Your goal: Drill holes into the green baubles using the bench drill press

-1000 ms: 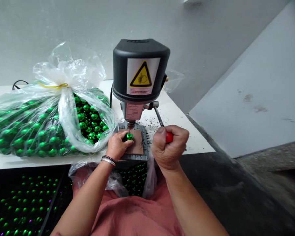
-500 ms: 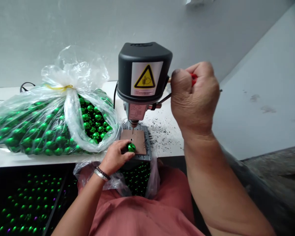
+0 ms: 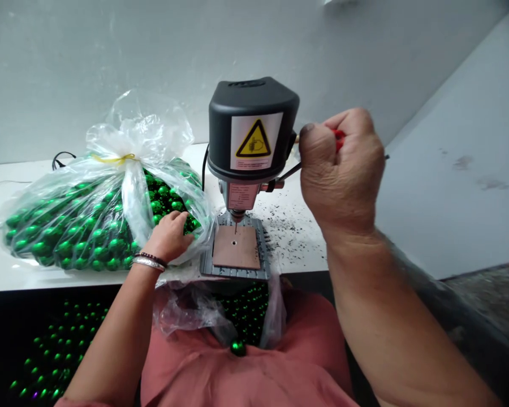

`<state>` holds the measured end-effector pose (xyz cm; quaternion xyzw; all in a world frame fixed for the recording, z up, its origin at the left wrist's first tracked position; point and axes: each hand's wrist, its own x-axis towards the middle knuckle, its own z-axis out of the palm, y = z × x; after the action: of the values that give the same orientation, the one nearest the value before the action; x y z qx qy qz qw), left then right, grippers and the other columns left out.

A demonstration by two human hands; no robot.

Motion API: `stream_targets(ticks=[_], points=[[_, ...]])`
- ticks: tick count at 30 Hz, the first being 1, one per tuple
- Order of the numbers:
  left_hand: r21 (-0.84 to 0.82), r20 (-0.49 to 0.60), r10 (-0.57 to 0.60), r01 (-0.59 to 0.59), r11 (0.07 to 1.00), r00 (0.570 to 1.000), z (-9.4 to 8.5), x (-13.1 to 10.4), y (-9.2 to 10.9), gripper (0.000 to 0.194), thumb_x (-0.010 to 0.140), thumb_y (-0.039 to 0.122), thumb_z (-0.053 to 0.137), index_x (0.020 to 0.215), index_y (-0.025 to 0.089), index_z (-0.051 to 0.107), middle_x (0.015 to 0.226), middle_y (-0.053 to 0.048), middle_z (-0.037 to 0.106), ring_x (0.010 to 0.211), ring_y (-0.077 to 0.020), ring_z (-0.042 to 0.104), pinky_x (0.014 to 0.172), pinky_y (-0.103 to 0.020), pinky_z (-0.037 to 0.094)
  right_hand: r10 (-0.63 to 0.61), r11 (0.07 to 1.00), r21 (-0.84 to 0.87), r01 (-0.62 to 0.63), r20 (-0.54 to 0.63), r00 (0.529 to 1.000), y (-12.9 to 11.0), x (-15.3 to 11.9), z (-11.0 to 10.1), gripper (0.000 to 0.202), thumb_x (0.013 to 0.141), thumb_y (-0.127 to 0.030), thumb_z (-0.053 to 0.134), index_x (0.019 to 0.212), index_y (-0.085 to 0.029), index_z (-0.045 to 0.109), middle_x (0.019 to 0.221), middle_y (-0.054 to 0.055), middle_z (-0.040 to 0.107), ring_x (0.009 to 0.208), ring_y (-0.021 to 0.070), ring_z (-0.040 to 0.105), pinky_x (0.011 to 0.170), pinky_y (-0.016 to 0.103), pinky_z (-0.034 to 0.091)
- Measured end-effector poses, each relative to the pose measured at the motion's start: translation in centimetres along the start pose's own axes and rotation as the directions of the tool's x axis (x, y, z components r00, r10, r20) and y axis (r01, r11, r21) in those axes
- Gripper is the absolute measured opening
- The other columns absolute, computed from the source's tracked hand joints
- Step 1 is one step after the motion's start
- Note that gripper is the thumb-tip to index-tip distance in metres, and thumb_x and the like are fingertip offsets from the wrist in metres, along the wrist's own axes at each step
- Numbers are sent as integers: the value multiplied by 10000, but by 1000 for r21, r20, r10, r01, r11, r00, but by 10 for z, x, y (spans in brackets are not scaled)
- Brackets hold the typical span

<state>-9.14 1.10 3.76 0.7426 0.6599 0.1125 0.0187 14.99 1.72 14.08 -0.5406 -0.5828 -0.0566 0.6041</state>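
My right hand [image 3: 341, 169] is wrapped around the red-knobbed feed lever [image 3: 339, 139] on the side of a small black drill press [image 3: 253, 133]. At the mouth of a clear plastic bag [image 3: 136, 209] full of shiny green balls [image 3: 74, 232], my left hand [image 3: 169, 234] reaches in with thumb and fingers apart. Its fingertips are partly hidden among the balls, and no ball shows in its grasp. Below the drill bit [image 3: 236, 228] lies a brown board [image 3: 241, 257] with one hole and no ball on it. A single green ball [image 3: 237, 347] is at my lap, by an open bag.
Dark shavings [image 3: 290, 232] litter the white table [image 3: 311, 260] right of the drill press. An open plastic bag [image 3: 274, 311] with more green balls hangs below the table edge. More green balls [image 3: 53, 356] lie in the dark area at lower left. A black cable [image 3: 61, 158] lies behind the full bag.
My left hand has let go of the green ball and moved from the board left to the bag's mouth. That ball now appears down at my lap. My right hand stays on the lever.
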Motion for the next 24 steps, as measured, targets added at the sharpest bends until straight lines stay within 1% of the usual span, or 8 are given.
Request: stream_targets(ticks=[2, 4, 9, 14, 17, 19, 21, 24], points=[[59, 134, 23, -31, 998, 991, 9, 6, -10, 585, 676, 327, 592, 1224, 150, 491, 1276, -150, 494, 1209, -312, 428, 997, -441, 362, 10, 1000, 8, -10, 19, 1000, 0, 0, -1, 197, 825, -317, 455, 703, -183, 376, 589, -69, 361, 548, 43, 312, 579, 214, 317], [94, 172, 37, -54, 994, 984, 18, 5, -12, 589, 650, 337, 615, 1195, 145, 499, 1283, -167, 473, 1223, -333, 399, 995, -460, 351, 11, 1000, 14, -11, 23, 1000, 0, -1, -1, 206, 829, -332, 453, 708, -187, 371, 592, -69, 359, 546, 47, 313, 579, 216, 327], [70, 73, 24, -29, 997, 997, 30, -9, -2, 490, 664, 220, 586, 1146, 179, 502, 1253, -143, 477, 1141, -298, 473, 955, -428, 388, -20, 999, 33, 20, -12, 1000, 2, -2, 1, 216, 835, -363, 441, 715, -192, 388, 596, -57, 363, 536, 53, 325, 566, 224, 331], [-150, -61, -19, 10, 989, 998, 26, -9, -7, 417, 725, 328, 572, 1115, 187, 529, 1139, -111, 566, 1117, -256, 497, 965, -377, 394, -11, 999, 31, 11, -3, 1000, 2, -4, 0, 192, 840, -335, 443, 718, -200, 381, 610, -48, 367, 554, 61, 371, 600, 234, 354], [-293, -59, -161, 137, 946, 985, 21, -6, -11, 438, 703, 374, 599, 1100, 201, 538, 1013, -77, 619, 974, -249, 570, 876, -375, 445, -8, 1000, 28, 9, -10, 1000, 2, -4, 0, 187, 834, -327, 449, 714, -199, 382, 607, -47, 363, 546, 62, 358, 593, 236, 356], [-442, -84, -321, 254, 861, 943, 16, -6, -9, 505, 695, 437, 606, 1129, 199, 508, 887, -50, 619, 821, -220, 599, 756, -353, 482, -17, 1000, 26, 18, -7, 1000, 2, -4, 0, 190, 830, -331, 452, 712, -199, 385, 602, -47, 358, 543, 61, 351, 587, 236, 356], [-653, -68, -405, 266, 709, 912, 8, -11, -3, 566, 684, 476, 615, 1158, 206, 460, 762, -6, 581, 684, -175, 586, 618, -299, 484, -34, 999, 26, 34, -4, 999, 3, -4, 0, 197, 834, -342, 443, 709, -199, 387, 602, -46, 357, 550, 64, 360, 585, 237, 358], [-921, 64, -309, 175, 347, 949, -5, -22, 14, 617, 658, 454, 661, 1176, 257, 389, 712, 39, 532, 610, -126, 558, 489, -220, 430, -49, 998, 29, 49, -5, 999, 3, -5, 0, 212, 845, -360, 422, 709, -201, 390, 605, -42, 361, 568, 71, 386, 581, 239, 359]])
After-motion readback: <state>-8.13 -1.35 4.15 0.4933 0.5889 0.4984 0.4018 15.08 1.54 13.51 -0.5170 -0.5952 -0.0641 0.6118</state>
